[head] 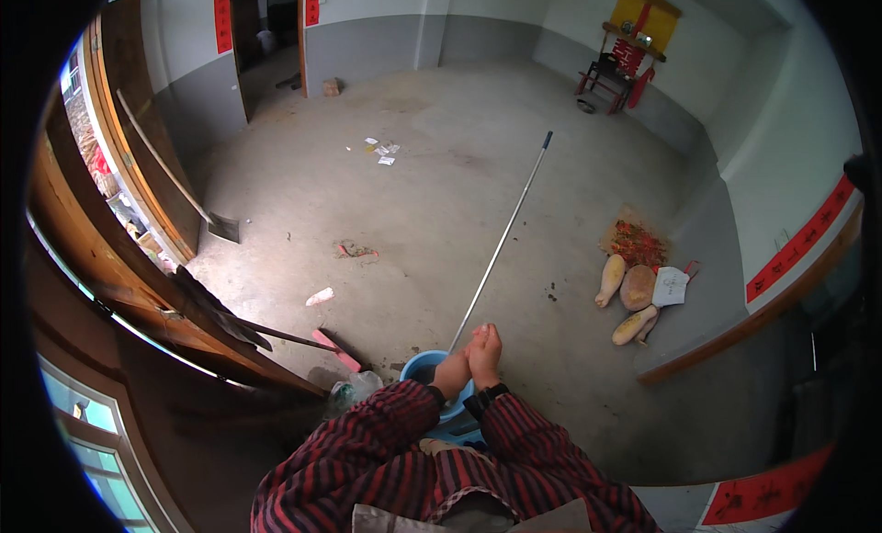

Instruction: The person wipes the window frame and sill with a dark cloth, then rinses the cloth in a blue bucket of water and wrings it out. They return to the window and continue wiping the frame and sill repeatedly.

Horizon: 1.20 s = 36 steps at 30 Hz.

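My left hand (453, 374) and my right hand (485, 354) are pressed together above a light-blue plastic bucket (427, 360). Their fingers overlap, so whether anything lies between the palms cannot be seen. From the bucket area, a long metal pole (501, 247) with a dark grip leans away over the concrete floor; its lower end is hidden near my hands. Dark liquid shows inside the bucket. Another blue plastic piece (460, 429) sits just below it, partly covered by my sleeves.
Left of the bucket are a clear plastic bag (357, 389) and a pink broom or brush head (336, 350) on a dark stick. A shovel (223, 228) leans by the doorway. Several gourds (611, 279) lie at the right wall. Paper scraps (386, 161) and debris (357, 250) litter the floor.
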Each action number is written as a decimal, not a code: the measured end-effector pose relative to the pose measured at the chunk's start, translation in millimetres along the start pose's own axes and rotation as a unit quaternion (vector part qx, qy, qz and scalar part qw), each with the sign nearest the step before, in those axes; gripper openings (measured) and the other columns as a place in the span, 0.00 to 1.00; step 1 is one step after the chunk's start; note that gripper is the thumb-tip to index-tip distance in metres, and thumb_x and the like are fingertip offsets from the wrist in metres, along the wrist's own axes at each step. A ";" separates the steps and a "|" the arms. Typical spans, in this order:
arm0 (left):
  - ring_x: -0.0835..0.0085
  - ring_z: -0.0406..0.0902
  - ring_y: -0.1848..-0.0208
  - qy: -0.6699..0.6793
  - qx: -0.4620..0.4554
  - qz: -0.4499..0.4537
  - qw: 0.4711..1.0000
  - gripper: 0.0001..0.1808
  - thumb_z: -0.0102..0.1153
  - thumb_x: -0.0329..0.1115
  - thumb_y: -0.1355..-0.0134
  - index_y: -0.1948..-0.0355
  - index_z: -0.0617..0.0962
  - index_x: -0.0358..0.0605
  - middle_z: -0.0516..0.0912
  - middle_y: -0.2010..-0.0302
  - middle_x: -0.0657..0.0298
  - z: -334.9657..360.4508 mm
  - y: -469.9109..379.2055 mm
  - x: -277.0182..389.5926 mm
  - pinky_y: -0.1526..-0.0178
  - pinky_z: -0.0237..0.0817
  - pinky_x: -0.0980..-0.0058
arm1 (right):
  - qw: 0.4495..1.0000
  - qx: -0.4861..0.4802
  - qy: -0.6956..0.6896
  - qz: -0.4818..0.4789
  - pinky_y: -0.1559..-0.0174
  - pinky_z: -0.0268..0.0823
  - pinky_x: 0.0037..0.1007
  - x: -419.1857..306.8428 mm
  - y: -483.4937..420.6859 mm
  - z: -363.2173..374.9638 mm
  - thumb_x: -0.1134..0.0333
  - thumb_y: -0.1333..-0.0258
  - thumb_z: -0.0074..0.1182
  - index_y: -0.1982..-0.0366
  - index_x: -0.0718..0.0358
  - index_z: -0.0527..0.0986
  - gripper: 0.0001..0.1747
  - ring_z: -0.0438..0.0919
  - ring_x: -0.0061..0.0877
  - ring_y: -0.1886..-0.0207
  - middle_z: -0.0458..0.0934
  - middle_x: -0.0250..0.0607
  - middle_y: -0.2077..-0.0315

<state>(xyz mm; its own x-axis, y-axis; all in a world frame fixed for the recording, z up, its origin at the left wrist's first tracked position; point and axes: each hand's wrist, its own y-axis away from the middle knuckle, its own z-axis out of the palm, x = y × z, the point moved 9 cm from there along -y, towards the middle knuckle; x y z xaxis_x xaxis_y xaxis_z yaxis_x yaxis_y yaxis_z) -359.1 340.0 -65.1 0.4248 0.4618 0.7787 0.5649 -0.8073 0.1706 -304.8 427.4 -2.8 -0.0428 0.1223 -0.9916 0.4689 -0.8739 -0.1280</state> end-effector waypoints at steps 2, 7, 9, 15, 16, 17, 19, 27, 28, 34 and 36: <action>0.40 0.85 0.57 -0.007 0.047 0.041 0.998 0.16 0.55 0.40 0.32 0.54 0.81 0.37 0.87 0.61 0.39 -6.1 6.5 15.7 0.55 0.76 0.44 | 0.996 0.034 0.047 -0.068 0.79 0.65 0.30 -12.3 1.6 -8.6 0.61 0.19 0.39 0.67 0.62 0.70 0.18 0.69 0.22 0.84 0.69 0.34 0.82; 0.41 0.86 0.57 -0.086 0.067 0.040 0.993 0.15 0.52 0.40 0.30 0.52 0.79 0.39 0.88 0.62 0.41 5.0 8.4 21.2 0.56 0.77 0.45 | 0.997 0.056 0.014 -0.053 0.79 0.66 0.32 -6.2 3.3 -22.6 0.60 0.20 0.39 0.67 0.64 0.71 0.19 0.70 0.24 0.85 0.71 0.36 0.81; 0.43 0.87 0.57 -0.117 0.073 0.024 0.990 0.15 0.49 0.41 0.28 0.53 0.79 0.42 0.88 0.61 0.43 13.1 7.9 16.2 0.56 0.78 0.44 | 0.993 0.079 0.035 -0.080 0.80 0.67 0.32 -11.0 5.9 -32.2 0.60 0.20 0.39 0.67 0.64 0.71 0.20 0.70 0.24 0.85 0.71 0.37 0.80; 0.44 0.87 0.65 -0.161 0.127 0.052 0.977 0.13 0.48 0.41 0.27 0.55 0.74 0.41 0.88 0.68 0.45 16.9 24.6 18.6 0.63 0.78 0.45 | 0.994 0.059 -0.070 0.059 0.80 0.68 0.32 22.4 11.8 -36.6 0.59 0.20 0.37 0.67 0.67 0.71 0.21 0.71 0.26 0.85 0.73 0.39 0.79; 0.45 0.87 0.65 -0.166 0.142 0.068 0.974 0.13 0.48 0.41 0.27 0.55 0.74 0.41 0.88 0.68 0.45 12.3 30.5 22.0 0.64 0.78 0.46 | 0.993 0.067 -0.081 0.051 0.81 0.67 0.32 24.7 13.5 -35.4 0.61 0.22 0.38 0.67 0.67 0.70 0.20 0.70 0.28 0.86 0.72 0.38 0.79; 0.45 0.87 0.66 -0.178 0.146 0.071 0.971 0.13 0.48 0.41 0.27 0.54 0.73 0.42 0.88 0.68 0.46 7.4 35.8 22.4 0.65 0.77 0.46 | 0.987 0.065 -0.122 0.080 0.79 0.68 0.33 34.8 15.7 -30.0 0.60 0.22 0.39 0.67 0.66 0.70 0.20 0.70 0.28 0.85 0.72 0.38 0.77; 0.47 0.88 0.67 -0.211 0.151 0.072 0.963 0.12 0.49 0.41 0.27 0.54 0.72 0.43 0.88 0.69 0.47 -5.2 50.5 19.4 0.67 0.77 0.47 | 0.966 0.081 -0.190 0.156 0.77 0.68 0.34 59.0 23.6 -20.2 0.58 0.23 0.41 0.68 0.63 0.71 0.19 0.70 0.27 0.81 0.73 0.37 0.75; 0.38 0.84 0.59 -0.081 0.310 -0.089 0.943 0.33 0.76 0.48 0.44 0.55 0.68 0.39 0.85 0.67 0.39 -135.3 143.5 -42.4 0.59 0.74 0.47 | 0.894 -0.145 -0.265 0.331 0.40 0.66 0.36 54.4 63.7 28.3 0.29 0.31 0.47 0.35 0.56 0.70 0.41 0.72 0.26 0.39 0.75 0.36 0.39; 0.38 0.83 0.57 -0.064 0.320 -0.103 0.940 0.33 0.78 0.48 0.45 0.55 0.68 0.39 0.84 0.65 0.39 -145.2 161.5 -48.3 0.57 0.74 0.47 | 0.889 -0.237 -0.239 0.311 0.41 0.66 0.36 36.2 77.0 45.3 0.28 0.31 0.46 0.33 0.57 0.69 0.43 0.73 0.27 0.38 0.76 0.37 0.40; 0.38 0.81 0.54 -0.044 0.442 -0.076 0.893 0.37 0.83 0.39 0.54 0.51 0.70 0.37 0.78 0.56 0.40 -184.8 268.2 -62.3 0.52 0.74 0.52 | 0.850 -0.506 -0.135 0.059 0.46 0.71 0.29 -66.5 197.4 160.4 0.54 0.28 0.60 0.38 0.66 0.72 0.28 0.78 0.22 0.46 0.80 0.37 0.48; 0.42 0.80 0.56 0.000 0.470 -0.095 0.878 0.36 0.82 0.37 0.53 0.52 0.68 0.37 0.77 0.59 0.41 -196.6 311.0 -81.6 0.55 0.74 0.54 | 0.845 -0.511 -0.154 -0.018 0.46 0.72 0.27 -91.1 230.7 192.6 0.69 0.32 0.64 0.43 0.70 0.76 0.20 0.79 0.22 0.51 0.83 0.37 0.53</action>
<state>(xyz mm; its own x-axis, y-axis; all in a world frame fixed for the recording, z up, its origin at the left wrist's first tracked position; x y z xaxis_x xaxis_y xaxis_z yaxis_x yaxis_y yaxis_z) -357.1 -21.1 43.1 0.2607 0.5553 0.7898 0.9593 -0.0572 -0.2764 -362.7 124.1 54.1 -0.2269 -0.1249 -0.9659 0.9732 0.0101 -0.2299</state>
